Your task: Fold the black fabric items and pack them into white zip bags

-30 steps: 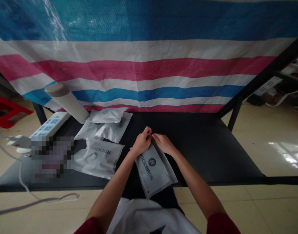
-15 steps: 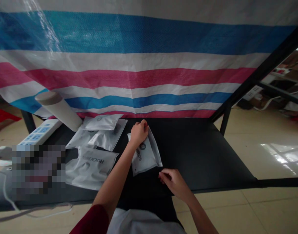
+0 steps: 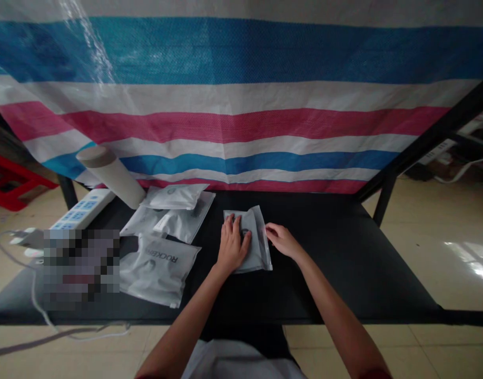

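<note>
A frosted plastic zip bag [image 3: 256, 247] lies on the black table in front of me, its zip edge on the right. My left hand [image 3: 232, 246] rests on it with fingers spread, pressing it flat and covering most of its print. At the bag's right edge, the fingers of my right hand [image 3: 283, 239] are closed, pinching the edge near its upper half. To the left lies another filled zip bag [image 3: 156, 271] with "ROCK..." lettering. Behind it, several similar bags [image 3: 176, 199] overlap in a loose pile.
A white bottle with a grey lid [image 3: 112, 176] leans at the back left. Beside it are a power strip [image 3: 81, 213] with plugs and a blurred-out object [image 3: 81, 268]. Cables [image 3: 39, 305] hang over the front left edge. A striped tarp [image 3: 241, 126] rises behind the black table [image 3: 336, 258].
My left hand has gone from gripping the bag's top to lying flat on it. My right hand has moved up from below the bag to its right edge. The view has shifted slightly.
</note>
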A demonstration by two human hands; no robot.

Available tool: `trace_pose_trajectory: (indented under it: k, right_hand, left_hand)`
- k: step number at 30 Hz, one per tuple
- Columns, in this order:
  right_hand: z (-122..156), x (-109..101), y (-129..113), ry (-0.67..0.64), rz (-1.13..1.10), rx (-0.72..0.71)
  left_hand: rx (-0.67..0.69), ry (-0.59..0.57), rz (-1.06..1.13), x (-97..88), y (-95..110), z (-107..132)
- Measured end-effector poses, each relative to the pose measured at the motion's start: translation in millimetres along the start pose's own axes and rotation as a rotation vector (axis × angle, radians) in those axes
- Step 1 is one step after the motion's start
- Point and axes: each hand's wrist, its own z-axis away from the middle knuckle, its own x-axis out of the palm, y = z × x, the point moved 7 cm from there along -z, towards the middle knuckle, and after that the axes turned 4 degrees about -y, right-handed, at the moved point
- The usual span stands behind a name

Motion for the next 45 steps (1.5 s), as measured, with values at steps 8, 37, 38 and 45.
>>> trace_pose_trajectory:
  k: [8,37,38,45]
  right_hand:
    - [-32,11,-10,0.013,0.136,0.007]
    - [-6,-40,3,0.191,-0.516,0.087]
    - [-6,-40,1,0.178,-0.491,0.069]
    - [-9,-28,-10,0.073,-0.354,-0.081]
  left_hand:
    - [-0.025,-0.073,-0.018,8.6,-2,0]
    - [-0.027,-0.041,0.394,-12.3,-20,-5]
    - [-0.029,-0.046,0.396,-13.3,-20,-5]
    - [0.128,-0.103,0.184,-12.2,12,-4]
